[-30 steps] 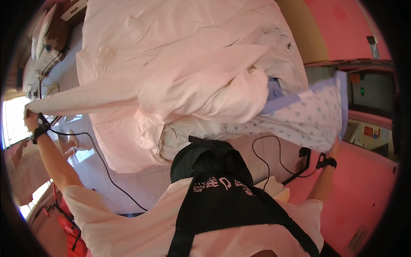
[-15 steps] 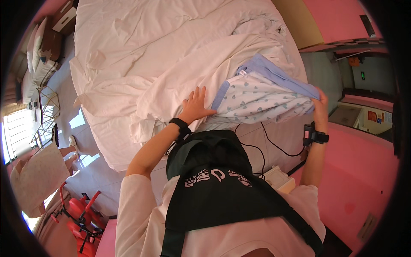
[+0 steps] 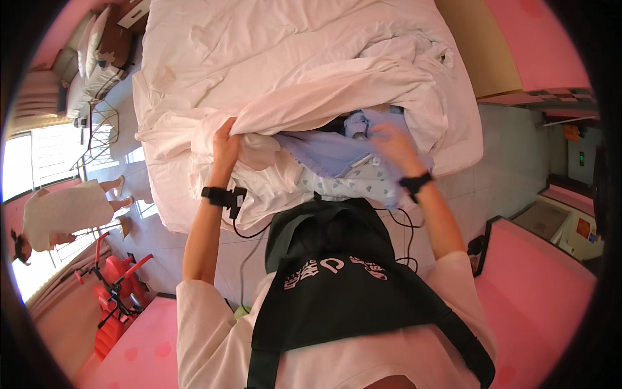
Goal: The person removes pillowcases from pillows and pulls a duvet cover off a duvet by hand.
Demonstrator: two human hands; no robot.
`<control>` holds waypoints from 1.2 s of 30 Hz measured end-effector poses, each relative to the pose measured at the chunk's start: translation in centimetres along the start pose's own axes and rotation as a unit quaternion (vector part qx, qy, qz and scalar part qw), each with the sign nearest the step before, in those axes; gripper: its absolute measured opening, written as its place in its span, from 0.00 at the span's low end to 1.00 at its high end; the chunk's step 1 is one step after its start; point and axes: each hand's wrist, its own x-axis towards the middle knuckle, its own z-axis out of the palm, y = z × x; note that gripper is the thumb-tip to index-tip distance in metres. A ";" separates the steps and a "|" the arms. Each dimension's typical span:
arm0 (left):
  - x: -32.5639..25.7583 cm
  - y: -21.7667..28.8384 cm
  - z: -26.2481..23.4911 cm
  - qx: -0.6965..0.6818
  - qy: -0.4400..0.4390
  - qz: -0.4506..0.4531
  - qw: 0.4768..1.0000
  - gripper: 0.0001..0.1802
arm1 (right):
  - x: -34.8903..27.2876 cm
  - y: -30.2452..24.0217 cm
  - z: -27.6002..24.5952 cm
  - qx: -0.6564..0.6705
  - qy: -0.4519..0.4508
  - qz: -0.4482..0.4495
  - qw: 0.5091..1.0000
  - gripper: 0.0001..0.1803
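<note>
White sheet (image 3: 304, 104) near the front edge of the bed (image 3: 466, 123) is in my left fingers (image 3: 227, 127). My right fingers (image 3: 383, 133) blur at blue cloth (image 3: 330, 154); I can't tell their grip.

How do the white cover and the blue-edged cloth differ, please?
The white cover is plain; the blue-edged cloth has a heart pattern. The cover spreads wider than the bunched cloth. The left hand holds the cover's edge; the right hand is at the cloth. Both are wrinkled.
</note>
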 end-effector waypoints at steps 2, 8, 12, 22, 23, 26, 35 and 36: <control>-0.9 3.3 0.2 0.005 0.007 0.006 1.000 0.15 | 2.4 -0.5 6.5 -0.022 -0.167 -0.143 0.975 0.23; -3.9 9.5 0.8 0.073 0.036 -0.018 0.997 0.14 | 7.9 -2.2 15.0 -0.063 -0.159 -0.161 0.972 0.36; -6.5 8.1 0.4 0.282 0.031 0.086 0.955 0.17 | 8.4 1.2 15.5 0.376 -0.172 -0.074 0.908 0.31; -12.9 -6.2 -1.0 0.372 -0.184 0.012 0.910 0.16 | -4.6 9.3 -8.2 0.041 -0.071 0.065 0.995 0.14; -12.0 -6.6 -0.6 0.299 -0.350 -0.072 0.885 0.13 | -5.3 9.3 -7.5 -0.014 -0.123 0.097 0.988 0.16; -6.1 -7.3 1.5 0.178 -0.395 -0.079 0.898 0.15 | -6.1 8.5 -3.5 -0.114 -0.155 0.084 0.978 0.20; 9.6 -8.0 23.5 0.405 -0.371 0.413 0.726 0.23 | -2.9 3.6 0.6 -0.236 0.131 0.006 0.963 0.13; 9.6 -10.0 24.5 0.373 -0.408 0.419 0.721 0.21 | -1.8 4.0 1.6 -0.203 0.092 0.101 0.970 0.07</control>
